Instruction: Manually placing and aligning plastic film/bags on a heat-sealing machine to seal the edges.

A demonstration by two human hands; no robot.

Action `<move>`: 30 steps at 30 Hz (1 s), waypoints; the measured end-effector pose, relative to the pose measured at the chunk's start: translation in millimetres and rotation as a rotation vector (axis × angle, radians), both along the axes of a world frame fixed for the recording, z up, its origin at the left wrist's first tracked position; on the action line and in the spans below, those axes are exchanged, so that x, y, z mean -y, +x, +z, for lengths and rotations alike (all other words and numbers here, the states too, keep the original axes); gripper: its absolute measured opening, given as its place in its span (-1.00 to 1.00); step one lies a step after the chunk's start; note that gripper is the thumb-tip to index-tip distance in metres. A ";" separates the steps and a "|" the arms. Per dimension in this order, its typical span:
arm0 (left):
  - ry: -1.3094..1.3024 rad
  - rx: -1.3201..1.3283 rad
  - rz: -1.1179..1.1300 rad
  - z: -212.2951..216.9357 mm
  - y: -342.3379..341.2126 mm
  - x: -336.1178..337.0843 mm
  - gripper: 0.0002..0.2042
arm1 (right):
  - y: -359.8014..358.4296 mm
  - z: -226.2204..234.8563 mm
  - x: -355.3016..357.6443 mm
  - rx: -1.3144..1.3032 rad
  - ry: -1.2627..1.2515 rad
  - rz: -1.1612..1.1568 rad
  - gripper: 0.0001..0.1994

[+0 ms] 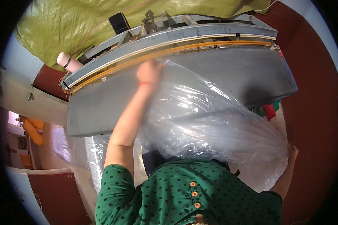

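Note:
A large clear plastic sheet (pixel 199 108) lies crumpled and shiny across the middle of a grey padded surface (pixel 97 101) and hangs over its near edge toward my body. My left hand (pixel 149 71), somewhat blurred, is closed at the sheet's far corner, close to the surface's back edge. A thin red band circles that wrist. Far out to the right, my right hand (pixel 293 151) grips the sheet's side edge, holding it out beyond the padded surface. The fingertips of both hands are partly hidden.
Along the back runs a long grey metal frame (pixel 184 33) with an orange strip (pixel 199 44). A pink bottle (pixel 68 61) and a dark box (pixel 118 23) rest by it. Yellow-green sheeting (pixel 79 26) hangs behind. More clear plastic (pixel 95 153) hangs below the surface's left end.

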State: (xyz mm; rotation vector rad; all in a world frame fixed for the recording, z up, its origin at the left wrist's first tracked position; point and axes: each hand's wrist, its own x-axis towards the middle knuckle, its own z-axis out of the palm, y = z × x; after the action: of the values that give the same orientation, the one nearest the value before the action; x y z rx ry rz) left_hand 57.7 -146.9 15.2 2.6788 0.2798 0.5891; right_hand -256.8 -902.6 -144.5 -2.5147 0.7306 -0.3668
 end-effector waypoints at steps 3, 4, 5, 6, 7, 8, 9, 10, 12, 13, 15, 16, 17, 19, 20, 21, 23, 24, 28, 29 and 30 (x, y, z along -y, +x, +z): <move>-0.008 0.034 -0.019 -4.2 4.9 4.1 -0.74 | -2.0 -2.5 6.1 -0.026 0.068 -0.070 -0.77; -0.032 0.054 -0.037 -6.3 6.9 3.9 -0.76 | -2.1 -4.8 11.5 0.040 0.036 -0.040 -0.76; -0.035 0.055 -0.039 -6.2 8.1 4.0 -0.76 | -1.9 -5.9 14.3 0.105 0.004 -0.008 -0.74; -0.054 0.009 -0.048 -5.9 9.8 3.7 -0.78 | -0.9 -6.6 17.1 0.107 0.000 -0.009 -0.74; -0.074 -0.038 -0.057 -5.5 11.6 2.9 -0.81 | 2.8 -6.5 20.6 0.145 0.119 -0.097 -0.72; -0.076 -0.036 -0.055 -5.6 13.8 1.1 -0.81 | 10.2 -5.1 21.7 0.183 0.239 -0.181 -0.70; -0.135 -0.082 -0.078 -7.1 16.4 -2.3 -0.82 | 20.2 1.3 19.1 0.184 0.237 -0.177 -0.70; -0.194 -0.127 -0.100 -8.7 18.6 -6.9 -0.83 | 34.0 9.2 17.6 0.258 0.298 -0.158 -0.70; -0.343 -0.009 -0.159 -31.2 28.4 -31.9 -0.86 | 71.1 28.1 13.9 0.369 0.277 -0.136 -0.73; -0.487 0.107 -0.223 -38.5 32.7 -46.4 -0.88 | 95.2 38.5 12.0 0.404 0.196 -0.135 -0.74; -0.683 0.220 -0.144 -22.4 21.7 -70.7 -0.90 | 156.2 72.8 -27.9 0.512 0.344 -0.186 -0.72; -0.314 0.284 -0.296 -27.4 18.6 -108.6 -0.91 | 187.6 87.4 -36.9 0.556 0.417 -0.188 -0.74; -0.583 0.380 -0.089 -6.5 6.0 -101.3 -0.91 | 213.2 103.9 -53.5 0.559 0.395 -0.133 -0.73; -0.822 0.483 0.063 -2.4 -4.0 -152.1 -0.86 | 276.8 135.5 -115.1 0.635 0.308 -0.041 -0.72; -0.665 0.524 0.176 2.2 -9.3 -162.2 -0.85 | 304.5 140.4 -130.0 0.572 0.386 -0.057 -0.72; -0.575 0.611 0.223 -1.9 -17.1 -189.5 -0.85 | 337.6 139.2 -153.5 0.583 0.208 0.048 -0.71; -0.538 0.516 0.278 -19.4 -31.4 -249.6 -0.83 | 394.9 129.5 -205.5 0.660 0.054 0.220 -0.72; -0.532 0.612 0.319 -27.9 -30.4 -262.2 -0.84 | 420.5 117.5 -224.6 0.662 0.105 0.234 -0.74; -0.623 0.622 0.384 -38.7 -37.9 -311.9 -0.86 | 474.7 115.1 -297.5 0.733 0.278 0.280 -0.77; -0.720 0.636 0.329 -40.0 -35.6 -313.4 -0.87 | 477.9 118.4 -304.7 0.711 0.325 0.219 -0.75; -0.816 0.649 0.274 -41.2 -32.5 -314.4 -0.87 | 481.1 120.0 -308.2 0.690 0.371 0.158 -0.73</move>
State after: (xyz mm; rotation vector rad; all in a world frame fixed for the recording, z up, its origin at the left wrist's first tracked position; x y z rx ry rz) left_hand 25.2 167.5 -26.0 1.5857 0.5529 1.0969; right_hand 224.3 -594.4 -24.5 -1.8921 0.2852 -0.8877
